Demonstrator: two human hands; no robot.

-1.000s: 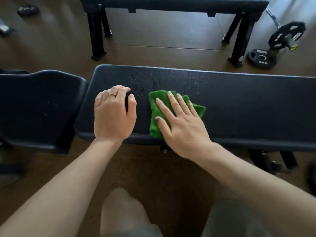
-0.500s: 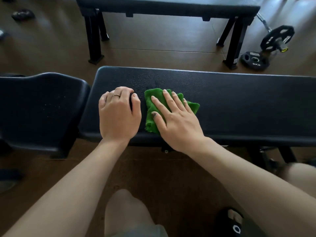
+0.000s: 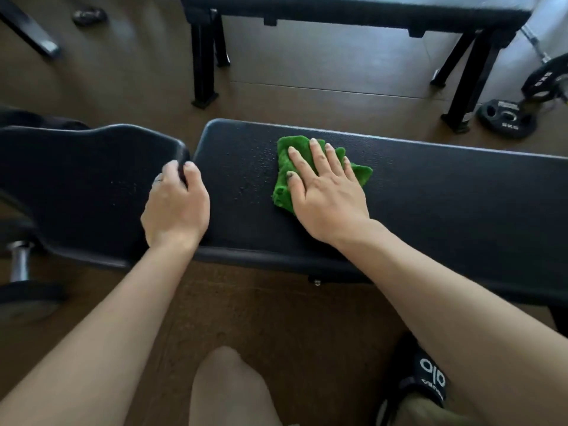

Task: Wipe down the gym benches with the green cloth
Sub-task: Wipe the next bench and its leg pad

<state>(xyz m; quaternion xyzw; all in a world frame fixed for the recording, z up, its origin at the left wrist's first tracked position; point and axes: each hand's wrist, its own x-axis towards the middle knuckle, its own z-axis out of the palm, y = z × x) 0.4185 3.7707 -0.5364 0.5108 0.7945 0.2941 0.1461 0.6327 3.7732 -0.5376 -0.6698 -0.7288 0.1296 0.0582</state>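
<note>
On the long black padded bench that runs across the view, a crumpled green terry cloth lies near the bench's left end, closer to its far edge than its near one. The right hand presses flat on the cloth, fingers straight and slightly spread, covering most of it so that only the cloth's left part and a corner at the right show. Small specks or droplets dot the black surface just left of the cloth. The left hand sits at the bench's left end, its fingers curled down into the narrow gap between this pad and the adjoining black contoured seat pad, with the thumb on top of the bench; a ring shows on one finger. Beyond, on the brown floor, stands a second black flat bench with black metal legs. To the far right, black weight plates lie on the floor. At the bottom, a bare knee and a black sandal with white lettering are visible.
</note>
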